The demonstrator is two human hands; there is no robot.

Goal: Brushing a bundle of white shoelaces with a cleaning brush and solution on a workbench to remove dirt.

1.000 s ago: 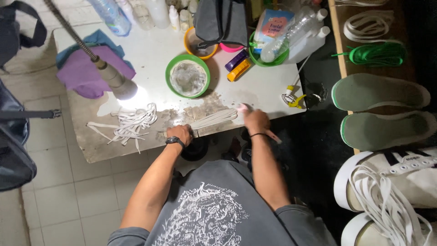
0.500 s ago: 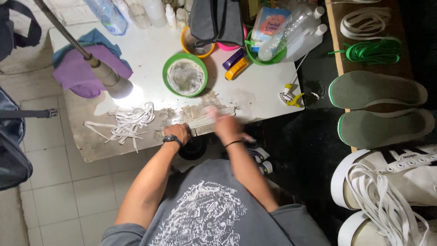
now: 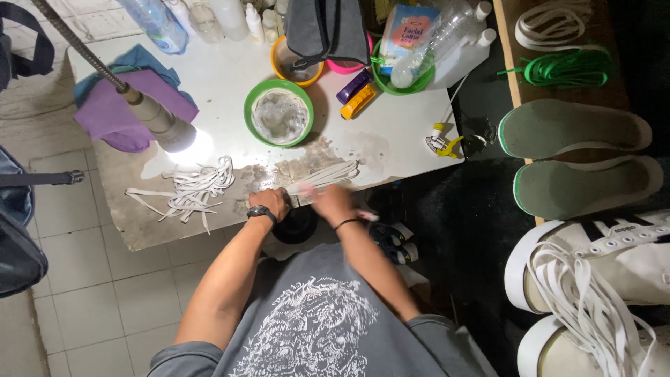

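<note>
A bundle of flat white laces lies stretched across the wet front edge of the white table. My left hand, with a black watch on its wrist, grips the near end of that bundle at the table edge. Just to its right is my right hand, blurred by motion and resting on the same laces. It is closed around what looks like a small brush with a pale handle.
A lit gooseneck lamp shines on a loose pile of white laces. Behind stand a green bowl, bottles and a purple cloth. To the right are grey insoles, green laces and white shoes.
My right hand has slid left along the laces, from their far right end to just beside my left hand. My left hand has stayed in place.
</note>
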